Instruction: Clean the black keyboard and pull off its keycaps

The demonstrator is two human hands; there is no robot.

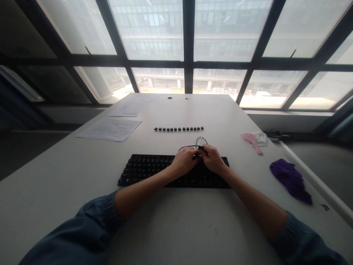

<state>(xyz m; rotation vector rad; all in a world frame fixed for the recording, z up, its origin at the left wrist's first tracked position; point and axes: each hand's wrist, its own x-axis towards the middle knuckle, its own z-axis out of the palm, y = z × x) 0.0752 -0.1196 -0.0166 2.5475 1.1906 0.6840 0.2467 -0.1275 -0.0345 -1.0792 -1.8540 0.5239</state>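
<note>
Two hands (185, 161); one keyboard (150, 169); one wire tool (201, 147); one cable (188, 146); thirteen loose keys (179, 129); one brush (251, 140); one white wrapper (260, 138); one purple cloth (291, 180); two sleeves (96, 221); at least two sheets (110, 129), the far ones overlapping too much to count; one surface (182, 228).

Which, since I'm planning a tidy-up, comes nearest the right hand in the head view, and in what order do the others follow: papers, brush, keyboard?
1. Keyboard: right under the right hand.
2. Brush: off to its right.
3. Papers: well off to its left, farther forward.
</note>
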